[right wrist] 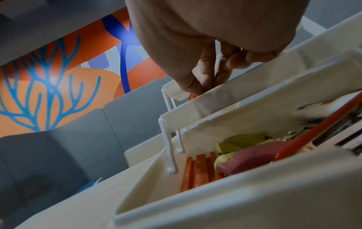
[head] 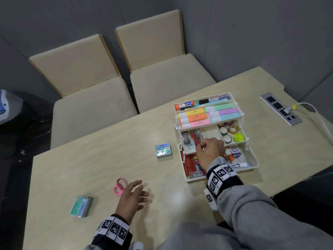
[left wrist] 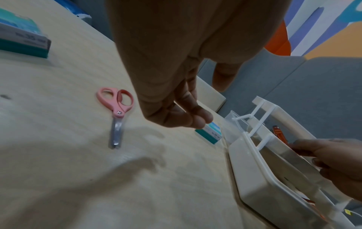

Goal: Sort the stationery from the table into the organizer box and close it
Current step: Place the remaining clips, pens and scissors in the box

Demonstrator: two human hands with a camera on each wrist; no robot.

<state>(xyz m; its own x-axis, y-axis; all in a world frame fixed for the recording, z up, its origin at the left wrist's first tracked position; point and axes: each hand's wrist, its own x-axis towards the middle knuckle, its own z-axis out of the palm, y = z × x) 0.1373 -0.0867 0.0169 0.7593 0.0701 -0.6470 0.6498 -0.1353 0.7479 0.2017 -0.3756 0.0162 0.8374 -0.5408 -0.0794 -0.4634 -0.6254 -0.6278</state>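
Right hand [head: 210,152]: reaching into the middle tray of the box [head: 252,166], fingertips pinched together low in the left compartment; something orange is showing at the tips in the right wrist view, but whether it is being gripped I cannot tell.
Left hand [head: 132,197]: hovering over the tabletop [head: 90,159] with fingers spread and relaxed, holding nothing.
Scissors [head: 119,186]: lying flat just beside the left hand's fingers, on their far left, pink handles toward the left hand, blades closed.
Near staple box [head: 82,206]: sitting to the left of the left hand, well apart from the box.
Far staple box [head: 163,150]: sitting ahead of the left hand, just left of the right hand and near the box wall.
Box: standing open under the right hand, trays stepped out and mostly filled, lid work not yet started.
Handling, scissors: likely light and stiff, with slick blades; probably best taken by the handle loops or across the pivot, blades kept shut.
Handling, staple boxes: probably small, rigid and dense for their size, with a glossy wrap that may be slipping; pinching across the two long sides should be holding them.
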